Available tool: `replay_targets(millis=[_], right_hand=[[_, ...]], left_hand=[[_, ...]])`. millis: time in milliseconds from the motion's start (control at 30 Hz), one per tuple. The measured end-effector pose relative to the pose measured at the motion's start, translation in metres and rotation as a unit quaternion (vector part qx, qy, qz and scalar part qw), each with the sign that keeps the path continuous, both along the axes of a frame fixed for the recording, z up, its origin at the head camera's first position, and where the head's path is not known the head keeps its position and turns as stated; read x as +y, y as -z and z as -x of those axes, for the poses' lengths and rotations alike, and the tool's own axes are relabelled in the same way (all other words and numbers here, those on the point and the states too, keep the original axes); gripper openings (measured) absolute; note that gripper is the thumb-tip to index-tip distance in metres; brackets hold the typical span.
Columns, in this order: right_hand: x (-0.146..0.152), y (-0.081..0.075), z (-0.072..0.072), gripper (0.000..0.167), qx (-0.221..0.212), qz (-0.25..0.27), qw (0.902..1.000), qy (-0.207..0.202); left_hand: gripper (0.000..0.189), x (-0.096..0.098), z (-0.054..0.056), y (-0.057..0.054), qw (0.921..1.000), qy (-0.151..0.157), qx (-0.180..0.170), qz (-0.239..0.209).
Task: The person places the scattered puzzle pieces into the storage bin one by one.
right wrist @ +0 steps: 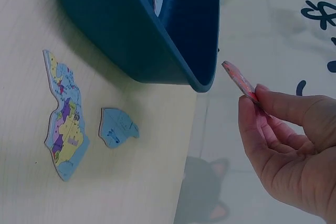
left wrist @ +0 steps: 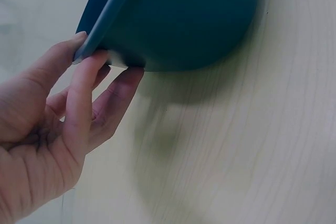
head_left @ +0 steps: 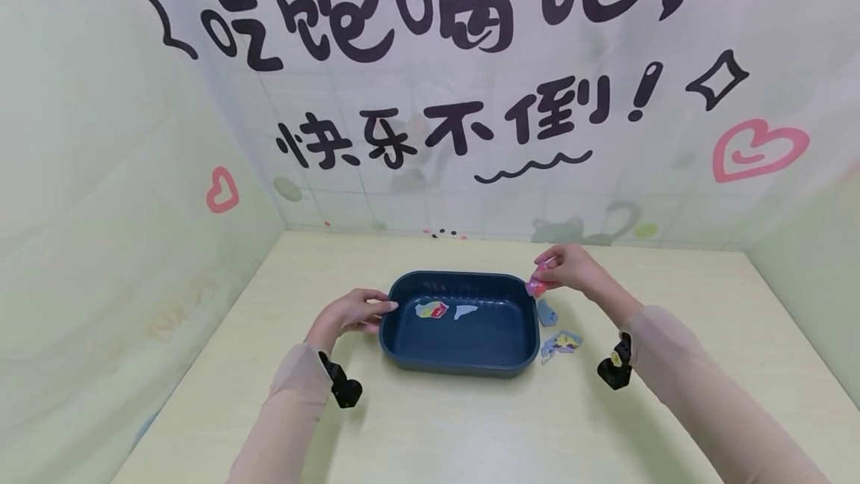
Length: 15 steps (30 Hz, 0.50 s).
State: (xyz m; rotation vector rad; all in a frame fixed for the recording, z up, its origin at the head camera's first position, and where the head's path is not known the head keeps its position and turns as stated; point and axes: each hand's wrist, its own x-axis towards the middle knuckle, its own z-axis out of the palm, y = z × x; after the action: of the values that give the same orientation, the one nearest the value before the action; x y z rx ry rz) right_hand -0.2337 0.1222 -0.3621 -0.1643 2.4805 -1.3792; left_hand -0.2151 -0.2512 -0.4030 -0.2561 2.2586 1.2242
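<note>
A dark blue rectangular basin [head_left: 463, 346] stands on the table, with a colourful puzzle piece [head_left: 432, 310] and a pale puzzle piece [head_left: 464, 311] lying inside. My left hand [head_left: 356, 310] grips its left rim; the left wrist view shows the thumb over the edge and fingers against the outer wall. Between thumb and fingers, my right hand [right wrist: 286, 140] pinches a thin pink-red puzzle piece [right wrist: 240, 83], held up just beside the basin's right rim. Below it on the table lie a blue puzzle piece [right wrist: 118, 127] and map-printed puzzle pieces [right wrist: 67, 124] in blue, yellow and purple.
The pale wood-grain table [head_left: 463, 432] ends at a white printed backdrop [head_left: 403, 200] with black characters and hearts. Black wrist cameras [head_left: 344, 387] are strapped to both forearms.
</note>
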Motion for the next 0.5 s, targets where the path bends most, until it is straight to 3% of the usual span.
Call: replay_targets(millis=[233,500], right_hand=[[-0.009,0.0,-0.002,0.038,0.0,0.048,0.9981,-0.04],[-0.025,0.004,-0.002,0.033,-0.007,-0.009,0.9997,-0.023]], left_hand=[[0.058,0.0,-0.002,-0.001,1.0,0.002,0.004,0.001],[0.058,0.0,-0.001,-0.001,1.0,0.002,0.006,0.001]])
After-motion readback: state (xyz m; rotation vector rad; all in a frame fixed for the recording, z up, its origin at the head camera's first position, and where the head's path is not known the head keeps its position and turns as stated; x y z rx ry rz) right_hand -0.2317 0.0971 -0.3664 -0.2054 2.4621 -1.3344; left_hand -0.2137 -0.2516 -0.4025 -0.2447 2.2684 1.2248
